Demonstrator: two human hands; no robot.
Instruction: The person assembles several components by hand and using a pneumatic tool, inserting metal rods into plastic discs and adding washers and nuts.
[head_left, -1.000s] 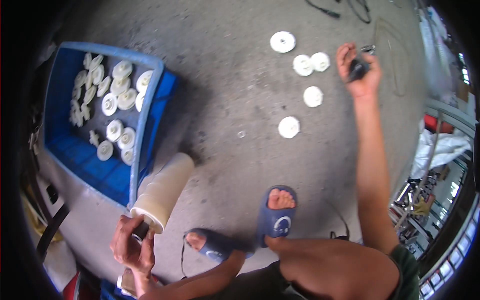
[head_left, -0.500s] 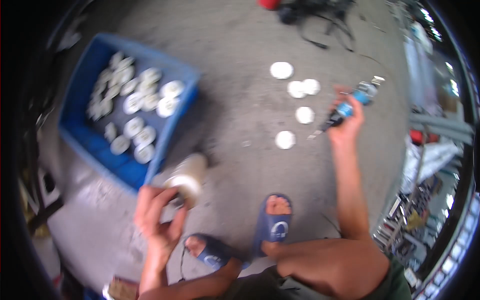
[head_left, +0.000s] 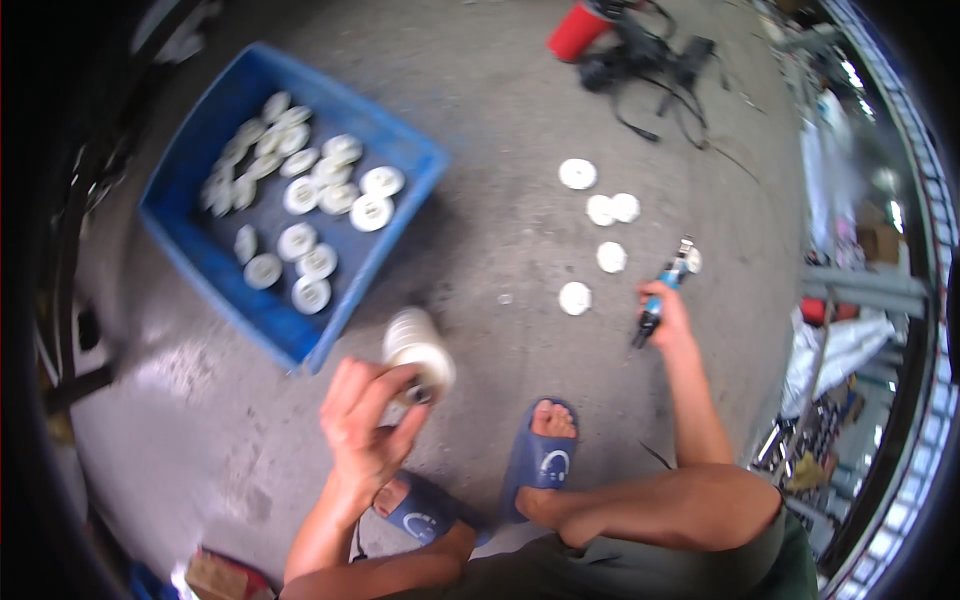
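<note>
White plastic, a stack of pale discs [head_left: 418, 352] pressed together into a short roll, sits in the person's left hand [head_left: 365, 425], whose fingers curl round the near end with the thumb side tucked against a dark hub at its centre; the grip looks closed but not tight. The right hand [head_left: 668, 312] is wrapped fully round a small blue-handled power tool [head_left: 662, 290], its working end pointing away toward the loose white discs [head_left: 598, 232] scattered on the concrete floor [head_left: 480, 120]. A blue plastic crate [head_left: 230, 290] with more discs lies just beyond the left hand. To my eye, the roll wants a firmer, squarer hold so the discs do not fan out, and the tool should stay angled off from the sandalled feet [head_left: 545, 455] below. Bringing the two together slowly, with the stack braced low, looks like the safer way. A red can and black cables [head_left: 640, 50] lie well apart at the far edge.
</note>
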